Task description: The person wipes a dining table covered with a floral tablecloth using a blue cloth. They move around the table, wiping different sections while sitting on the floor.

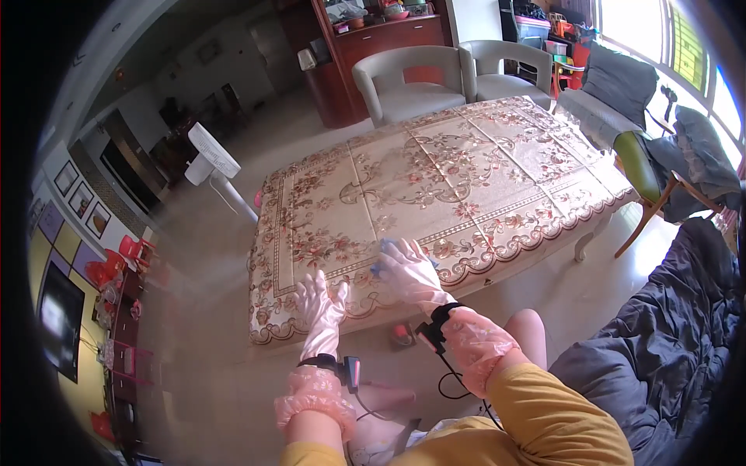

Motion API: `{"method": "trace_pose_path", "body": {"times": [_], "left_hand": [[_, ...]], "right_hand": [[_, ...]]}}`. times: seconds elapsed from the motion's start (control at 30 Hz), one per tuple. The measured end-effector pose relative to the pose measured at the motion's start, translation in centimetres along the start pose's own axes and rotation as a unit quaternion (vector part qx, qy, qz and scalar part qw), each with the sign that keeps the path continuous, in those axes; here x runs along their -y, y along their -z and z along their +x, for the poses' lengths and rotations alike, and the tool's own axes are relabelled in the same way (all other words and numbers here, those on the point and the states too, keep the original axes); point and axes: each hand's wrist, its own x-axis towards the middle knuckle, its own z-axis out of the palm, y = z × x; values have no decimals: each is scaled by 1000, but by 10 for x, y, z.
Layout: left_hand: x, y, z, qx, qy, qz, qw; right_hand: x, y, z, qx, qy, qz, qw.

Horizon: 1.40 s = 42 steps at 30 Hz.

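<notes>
Both hands wear pale pink rubber gloves with ruffled floral cuffs, and a black strap with a small device circles each wrist. Under the palm of my right hand (405, 267) is a blue cloth (434, 260), pressed to the tabletop and mostly hidden. My left hand (320, 300) rests at the near left part of the table with its fingers apart and nothing in it. Before me, the table is covered by a shiny tablecloth (402, 192) with floral print, straight fold creases and a scalloped border.
Two grey chairs (417, 87) stand at the table's far side. A white fan (213, 154) is off its left end. To the right are a wooden-framed chair (641, 169) with cushions and a dark quilt (647, 338). Cables hang from the wrist devices.
</notes>
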Motion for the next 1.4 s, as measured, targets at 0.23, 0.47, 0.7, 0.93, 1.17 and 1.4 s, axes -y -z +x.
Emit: {"method": "trace_pose_path", "body": {"times": [0.23, 0.47, 0.7, 0.93, 1.17, 1.4], "left_hand": [[-2, 3, 0, 8, 5, 10, 1000], [-2, 4, 0, 8, 1, 15, 1000], [-2, 2, 1, 9, 1, 12, 1000], [0, 1, 1, 5, -4, 8, 1000], [-1, 1, 0, 7, 1, 16, 1000], [-3, 5, 0, 10, 4, 21, 1000]], "right_hand": [[-4, -5, 1, -3, 13, 5, 1000], [-3, -4, 0, 4, 8, 8, 1000], [0, -1, 1, 1, 0, 2, 1000], [0, 0, -1, -10, 5, 3, 1000], [-1, -4, 0, -6, 1, -7, 1000], [-4, -7, 1, -9, 4, 0, 1000]]}}
